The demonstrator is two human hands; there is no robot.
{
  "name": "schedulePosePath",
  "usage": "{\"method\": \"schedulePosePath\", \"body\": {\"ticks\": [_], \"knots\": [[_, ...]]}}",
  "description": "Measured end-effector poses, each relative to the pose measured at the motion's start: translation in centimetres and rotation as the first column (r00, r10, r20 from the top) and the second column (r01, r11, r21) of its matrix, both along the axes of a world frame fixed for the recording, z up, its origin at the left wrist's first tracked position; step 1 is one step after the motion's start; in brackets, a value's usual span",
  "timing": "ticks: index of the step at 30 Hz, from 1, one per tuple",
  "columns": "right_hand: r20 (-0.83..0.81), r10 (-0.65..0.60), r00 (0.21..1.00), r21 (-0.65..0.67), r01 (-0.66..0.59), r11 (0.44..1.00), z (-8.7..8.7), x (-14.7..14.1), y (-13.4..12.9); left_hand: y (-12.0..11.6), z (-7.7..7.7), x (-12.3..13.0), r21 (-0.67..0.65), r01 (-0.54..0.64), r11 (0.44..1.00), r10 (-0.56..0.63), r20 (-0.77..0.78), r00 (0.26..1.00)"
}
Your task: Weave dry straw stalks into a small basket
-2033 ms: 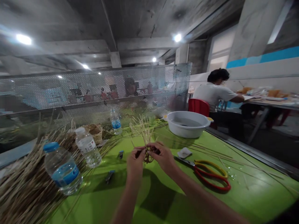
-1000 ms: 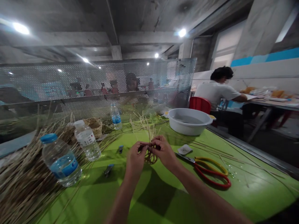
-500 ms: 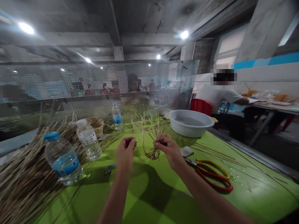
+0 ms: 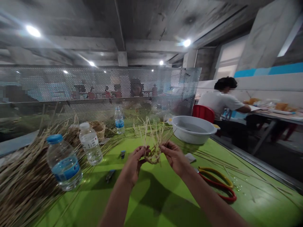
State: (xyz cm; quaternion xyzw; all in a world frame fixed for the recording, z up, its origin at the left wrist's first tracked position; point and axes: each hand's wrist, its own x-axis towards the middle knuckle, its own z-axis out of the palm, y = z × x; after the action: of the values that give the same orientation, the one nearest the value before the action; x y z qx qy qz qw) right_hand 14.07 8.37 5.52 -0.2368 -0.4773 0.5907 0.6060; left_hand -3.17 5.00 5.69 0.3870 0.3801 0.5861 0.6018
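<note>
Between my hands, above the green table (image 4: 180,201), is a small, partly woven straw basket (image 4: 152,157) with long loose stalks fanning upward from its rim. My left hand (image 4: 136,162) grips its left side, thumb and fingers closed on the weave. On the opposite side, my right hand (image 4: 172,156) pinches the basket's edge and a stalk between thumb and fingertips. The basket's far side is partly hidden by the stalks. Scissors (image 4: 219,183) with one red and one yellow handle lie right of my right forearm, and a crumpled white scrap (image 4: 190,157) rests near that wrist.
Bundled straw (image 4: 28,179) covers the left side, beside a blue-capped bottle (image 4: 63,165), a white-capped bottle (image 4: 90,143) and a finished-looking basket (image 4: 99,130). Two small clips (image 4: 110,176) lie left. A white basin (image 4: 194,129) of water stands back right, before a perforated metal screen (image 4: 99,85).
My left hand has moved right and closed on the basket's left side; before, it was apart from it. A small clip now shows on the table where that hand was. The view has tilted slightly upward.
</note>
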Motion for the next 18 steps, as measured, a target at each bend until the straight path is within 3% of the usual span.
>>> {"method": "schedulePosePath", "body": {"ticks": [8,18], "knots": [[0.027,0.022,0.999,-0.03,-0.021,0.999,-0.3,0.7,0.7,-0.6,0.5,0.1,0.062,0.032,0.998,-0.035,0.052,0.998],[0.082,0.034,0.996,-0.042,-0.031,0.999,0.6,1.3,0.3,-0.9,1.0,0.0,0.005,0.07,0.998,-0.07,0.095,0.993]]}}
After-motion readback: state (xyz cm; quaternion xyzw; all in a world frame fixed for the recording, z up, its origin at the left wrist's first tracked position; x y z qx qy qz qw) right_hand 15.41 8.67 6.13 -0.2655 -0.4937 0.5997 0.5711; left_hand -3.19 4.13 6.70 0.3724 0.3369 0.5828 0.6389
